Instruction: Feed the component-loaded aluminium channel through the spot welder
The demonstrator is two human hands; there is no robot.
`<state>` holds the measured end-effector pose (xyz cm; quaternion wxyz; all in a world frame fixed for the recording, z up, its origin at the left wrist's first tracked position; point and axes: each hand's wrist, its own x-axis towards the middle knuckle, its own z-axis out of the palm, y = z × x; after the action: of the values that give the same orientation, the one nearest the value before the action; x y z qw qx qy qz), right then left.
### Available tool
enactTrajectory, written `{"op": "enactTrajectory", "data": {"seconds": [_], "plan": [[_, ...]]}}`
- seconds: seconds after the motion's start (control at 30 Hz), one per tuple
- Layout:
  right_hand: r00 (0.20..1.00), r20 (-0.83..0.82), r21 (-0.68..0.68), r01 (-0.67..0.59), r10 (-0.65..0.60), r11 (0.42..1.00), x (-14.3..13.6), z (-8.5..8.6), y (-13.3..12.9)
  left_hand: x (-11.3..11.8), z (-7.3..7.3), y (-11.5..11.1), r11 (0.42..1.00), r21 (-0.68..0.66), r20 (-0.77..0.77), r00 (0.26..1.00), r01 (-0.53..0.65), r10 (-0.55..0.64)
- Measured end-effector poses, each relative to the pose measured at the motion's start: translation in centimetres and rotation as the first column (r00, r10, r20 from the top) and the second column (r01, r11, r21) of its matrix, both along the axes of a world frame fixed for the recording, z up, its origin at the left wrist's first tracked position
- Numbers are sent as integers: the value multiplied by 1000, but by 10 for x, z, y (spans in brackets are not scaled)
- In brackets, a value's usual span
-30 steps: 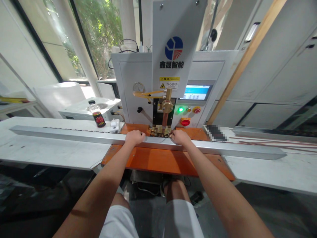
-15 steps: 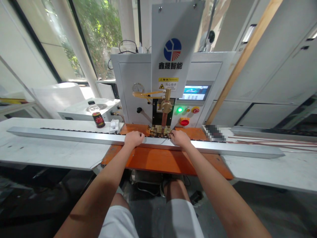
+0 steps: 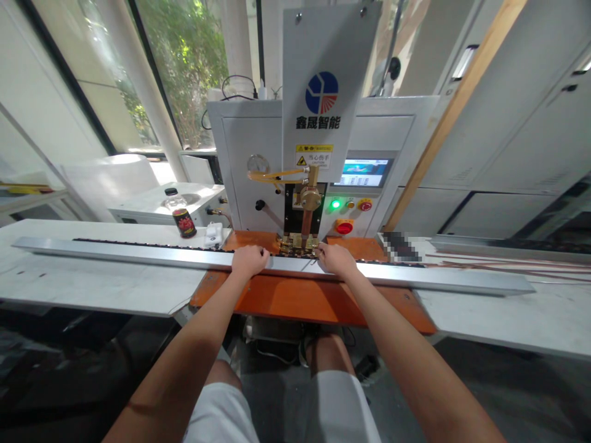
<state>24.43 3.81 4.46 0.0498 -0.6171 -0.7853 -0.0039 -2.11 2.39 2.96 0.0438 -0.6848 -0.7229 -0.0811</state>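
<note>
My left hand is closed over a long silvery metal bar, left of the machine's head. Its fingertips curl down behind the bar, where a thin dark toothed strip runs, and what they grip is hidden. On the other side my right hand is closed in a pinch beside the brass clamp fixture. Whatever sits between those fingers is too small to make out. A copper-coloured rod points down into the fixture between both hands.
The grey machine cabinet has a screen, a green lit button and a red knob. An orange plate lies under the bar. A dark bottle stands left; thin reddish rods lie right.
Both hands stay almost where they were, still closed. The bar's and strip's ends appear shifted very slightly outward; the machine head looks the same.
</note>
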Motion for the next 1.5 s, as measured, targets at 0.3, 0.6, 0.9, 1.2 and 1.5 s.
{"op": "enactTrajectory", "data": {"seconds": [0.3,0.6,0.9,1.2,1.5], "plan": [[1000,17,7,7,-8,1000,0,-1,-2,-1,0,-1,1000,15,1,1000,8,-8],[998,62,16,29,-30,999,-2,2,-6,2,1,-4,999,54,2,1000,5,-5],[998,63,29,28,-30,999,-1,1,-6,2,0,-4,997,78,0,1000,-1,1],[998,54,38,31,-33,999,-1,1,-8,2,0,-4,996,89,-10,1000,3,-2],[997,53,24,49,-50,999,1,3,-9,6,2,-5,996,89,-2,1000,5,-5]]}}
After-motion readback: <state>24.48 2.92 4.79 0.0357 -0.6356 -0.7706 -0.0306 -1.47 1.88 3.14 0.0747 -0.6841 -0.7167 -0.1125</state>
